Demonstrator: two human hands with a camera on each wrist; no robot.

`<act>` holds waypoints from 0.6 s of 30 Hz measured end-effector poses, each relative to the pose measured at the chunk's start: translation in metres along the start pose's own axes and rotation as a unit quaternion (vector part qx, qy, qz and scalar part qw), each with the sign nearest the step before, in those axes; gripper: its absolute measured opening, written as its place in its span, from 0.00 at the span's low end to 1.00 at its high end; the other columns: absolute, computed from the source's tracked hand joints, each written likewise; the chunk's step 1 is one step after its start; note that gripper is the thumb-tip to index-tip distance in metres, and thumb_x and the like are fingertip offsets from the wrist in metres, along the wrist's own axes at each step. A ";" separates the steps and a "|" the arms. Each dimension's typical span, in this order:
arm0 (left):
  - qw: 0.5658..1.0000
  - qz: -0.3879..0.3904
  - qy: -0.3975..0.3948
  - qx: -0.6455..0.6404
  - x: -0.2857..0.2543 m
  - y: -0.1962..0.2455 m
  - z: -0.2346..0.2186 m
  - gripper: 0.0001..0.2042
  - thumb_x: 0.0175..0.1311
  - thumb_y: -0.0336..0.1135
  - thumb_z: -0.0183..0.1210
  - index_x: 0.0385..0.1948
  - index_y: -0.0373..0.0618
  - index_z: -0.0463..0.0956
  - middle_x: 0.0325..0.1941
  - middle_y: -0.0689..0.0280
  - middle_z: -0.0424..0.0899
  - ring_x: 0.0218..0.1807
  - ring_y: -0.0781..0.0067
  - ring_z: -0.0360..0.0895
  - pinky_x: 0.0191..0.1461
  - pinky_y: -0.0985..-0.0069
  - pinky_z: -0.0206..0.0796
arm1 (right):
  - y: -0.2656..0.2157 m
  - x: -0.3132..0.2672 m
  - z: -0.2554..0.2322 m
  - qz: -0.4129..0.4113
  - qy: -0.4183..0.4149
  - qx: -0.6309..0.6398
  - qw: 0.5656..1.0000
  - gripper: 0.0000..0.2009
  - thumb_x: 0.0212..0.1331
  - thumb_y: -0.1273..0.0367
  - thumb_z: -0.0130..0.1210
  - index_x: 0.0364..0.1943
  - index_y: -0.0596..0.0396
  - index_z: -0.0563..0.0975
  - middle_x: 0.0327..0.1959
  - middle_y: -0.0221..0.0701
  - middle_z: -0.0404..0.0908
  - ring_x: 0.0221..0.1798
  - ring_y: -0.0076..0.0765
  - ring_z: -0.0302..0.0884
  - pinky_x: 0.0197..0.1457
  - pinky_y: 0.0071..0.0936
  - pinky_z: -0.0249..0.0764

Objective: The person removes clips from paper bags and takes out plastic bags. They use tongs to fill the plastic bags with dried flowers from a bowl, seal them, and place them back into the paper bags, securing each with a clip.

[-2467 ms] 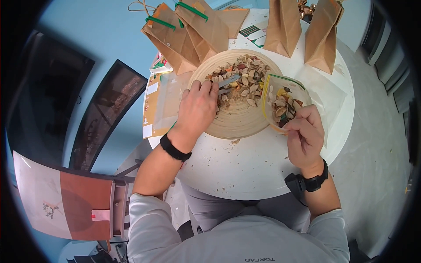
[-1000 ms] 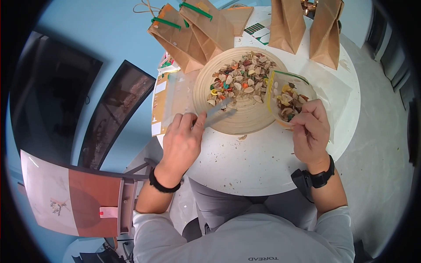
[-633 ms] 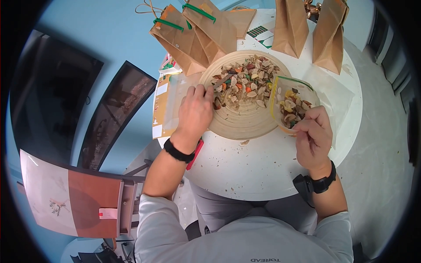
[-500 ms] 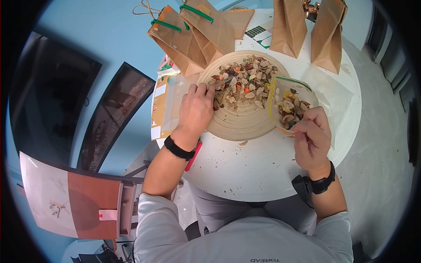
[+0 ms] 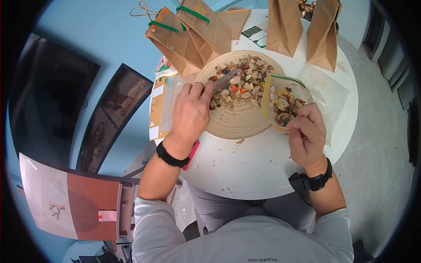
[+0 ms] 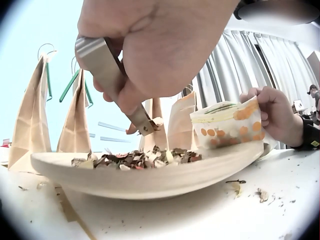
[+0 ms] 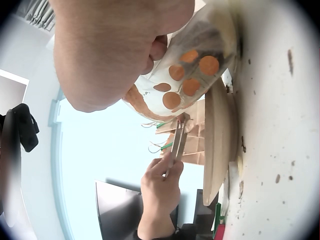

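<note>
My left hand (image 5: 191, 111) grips metal tongs (image 5: 226, 79) above a round wooden plate (image 5: 239, 120). On the plate lies a heap of dried potpourri (image 5: 250, 72), mostly pale flakes with some orange and green bits. At the tongs' tips in the left wrist view shows a small pale flake (image 6: 158, 121). My right hand (image 5: 308, 133) pinches the edge of a clear zip bag (image 6: 232, 127) with orange dots, which leans over the plate's right side. Its mouth faces the plate, and potpourri pieces (image 5: 283, 107) fill its lower part.
Brown paper bags (image 5: 283, 28) stand along the table's far side, some with green clips (image 5: 193, 14). A red-handled item (image 5: 191, 155) lies under my left wrist. Crumbs dot the white table (image 5: 245, 171) in front. A translucent sheet (image 5: 335, 96) lies at the right.
My left hand drew the tongs back toward me, then reached in over the heap again; the tongs now sit above the flakes. The right hand keeps its hold on the bag.
</note>
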State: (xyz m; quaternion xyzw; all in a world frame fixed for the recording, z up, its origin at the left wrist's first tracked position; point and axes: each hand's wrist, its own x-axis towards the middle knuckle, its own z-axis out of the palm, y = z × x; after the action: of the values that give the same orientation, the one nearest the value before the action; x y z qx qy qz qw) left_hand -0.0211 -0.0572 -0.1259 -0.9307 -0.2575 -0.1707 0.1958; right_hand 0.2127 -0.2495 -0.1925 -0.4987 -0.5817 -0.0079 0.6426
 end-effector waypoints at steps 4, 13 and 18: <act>0.996 0.035 0.071 -0.041 0.008 0.018 -0.022 0.22 0.56 0.20 0.63 0.56 0.40 0.82 0.40 0.59 0.80 0.44 0.56 0.76 0.48 0.62 0.72 | -0.001 0.001 0.001 0.007 0.000 0.001 1.000 0.11 0.47 0.87 0.52 0.31 0.62 0.81 0.38 0.34 0.70 0.28 0.25 0.64 0.28 0.21 0.61; 0.990 0.127 0.066 -0.015 0.014 0.070 -0.061 0.24 0.60 0.30 0.61 0.62 0.45 0.81 0.45 0.64 0.82 0.44 0.61 0.78 0.46 0.67 0.69 | 0.000 0.000 0.001 -0.004 0.005 -0.003 1.000 0.11 0.46 0.87 0.53 0.31 0.62 0.82 0.37 0.34 0.70 0.28 0.27 0.65 0.28 0.21 0.61; 0.995 0.064 0.073 -0.011 -0.005 0.043 -0.070 0.28 0.53 0.26 0.69 0.61 0.43 0.81 0.46 0.63 0.82 0.45 0.60 0.79 0.45 0.64 0.72 | -0.001 0.000 -0.001 -0.005 0.028 -0.008 1.000 0.11 0.46 0.87 0.52 0.31 0.62 0.81 0.37 0.34 0.69 0.30 0.28 0.66 0.28 0.21 0.61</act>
State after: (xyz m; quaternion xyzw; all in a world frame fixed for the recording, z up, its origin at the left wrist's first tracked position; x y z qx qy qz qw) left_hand -0.0168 -0.1246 -0.0786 -0.9322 -0.1808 -0.2287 0.2144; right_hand 0.2131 -0.2504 -0.1916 -0.5006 -0.5658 -0.0296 0.6546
